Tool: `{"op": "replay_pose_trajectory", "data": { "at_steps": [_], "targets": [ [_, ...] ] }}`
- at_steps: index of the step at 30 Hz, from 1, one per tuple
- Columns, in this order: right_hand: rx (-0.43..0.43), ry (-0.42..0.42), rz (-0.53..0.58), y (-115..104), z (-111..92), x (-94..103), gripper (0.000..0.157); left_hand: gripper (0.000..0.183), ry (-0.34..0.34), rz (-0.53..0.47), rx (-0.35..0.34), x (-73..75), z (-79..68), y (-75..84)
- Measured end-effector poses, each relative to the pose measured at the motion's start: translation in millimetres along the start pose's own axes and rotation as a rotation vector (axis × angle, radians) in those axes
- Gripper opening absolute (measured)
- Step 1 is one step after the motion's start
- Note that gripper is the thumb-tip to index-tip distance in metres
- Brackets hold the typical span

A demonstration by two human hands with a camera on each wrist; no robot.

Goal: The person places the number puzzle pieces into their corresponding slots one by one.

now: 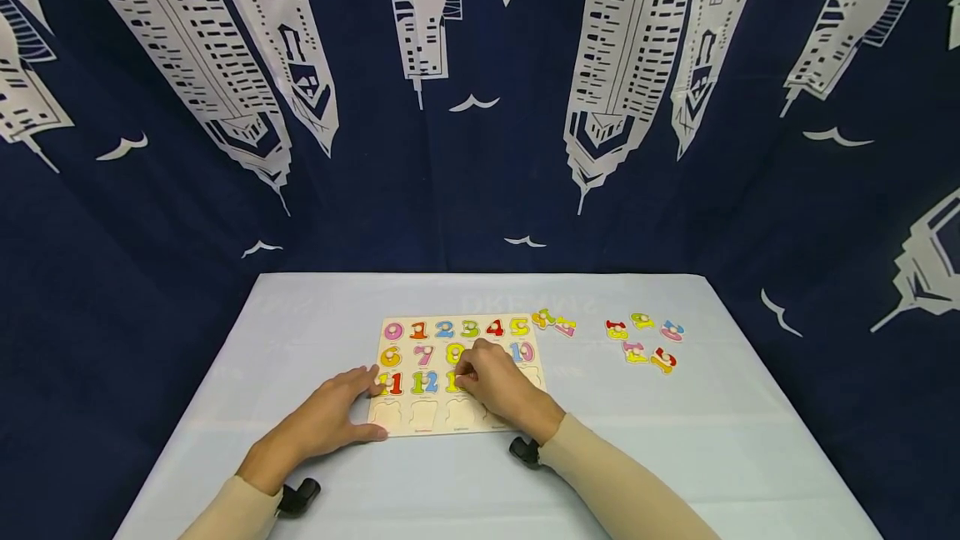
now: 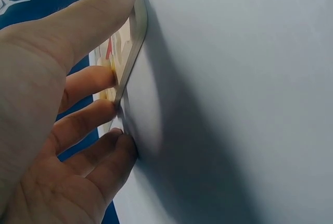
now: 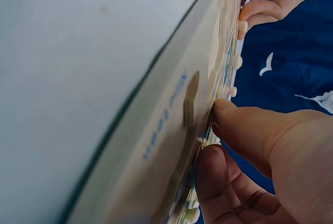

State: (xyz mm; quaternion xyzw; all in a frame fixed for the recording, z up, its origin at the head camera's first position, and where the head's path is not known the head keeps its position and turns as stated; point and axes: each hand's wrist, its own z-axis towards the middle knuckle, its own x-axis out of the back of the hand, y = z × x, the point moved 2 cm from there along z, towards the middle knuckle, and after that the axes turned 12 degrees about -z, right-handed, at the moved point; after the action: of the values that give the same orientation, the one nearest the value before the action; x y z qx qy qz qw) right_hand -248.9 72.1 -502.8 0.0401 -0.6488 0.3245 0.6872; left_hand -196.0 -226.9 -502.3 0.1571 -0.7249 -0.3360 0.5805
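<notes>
A wooden number puzzle board [image 1: 405, 427] lies on the table, its upper rows filled with coloured knobbed number pieces. My left hand [image 1: 326, 415] rests at its left edge, fingers spread. In the left wrist view the thumb [image 2: 104, 18] lies along the board's rim and the other fingers touch its side. Over the third row, my right hand [image 1: 498, 382] pinches a number puzzle piece [image 1: 451, 382] between thumb and fingertips. A yellow digit 1 shows beside the fingers; the rest is hidden. Outlined recesses in the bottom row show bare wood.
Two loose number pieces [image 1: 565, 326] lie by the board's upper right corner. Several more, including a red one [image 1: 663, 360], are scattered farther right on the white table [image 1: 675, 457]. A dark blue patterned cloth [image 1: 450, 190] hangs behind the table.
</notes>
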Motion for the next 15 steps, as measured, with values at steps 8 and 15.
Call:
{"op": "replay_pose_trajectory", "data": {
  "at_steps": [8, 15],
  "targets": [
    [-0.001, 0.005, 0.011, 2, -3, 2.3, 0.005, 0.089, 0.004, 0.007, -0.007, 0.7, -0.6, -0.2],
    [0.016, 0.01, 0.032, 11, -8, 7.4, 0.012, 0.087, 0.002, -0.002, 0.007, -0.7, -0.6, -0.9]
  ]
}}
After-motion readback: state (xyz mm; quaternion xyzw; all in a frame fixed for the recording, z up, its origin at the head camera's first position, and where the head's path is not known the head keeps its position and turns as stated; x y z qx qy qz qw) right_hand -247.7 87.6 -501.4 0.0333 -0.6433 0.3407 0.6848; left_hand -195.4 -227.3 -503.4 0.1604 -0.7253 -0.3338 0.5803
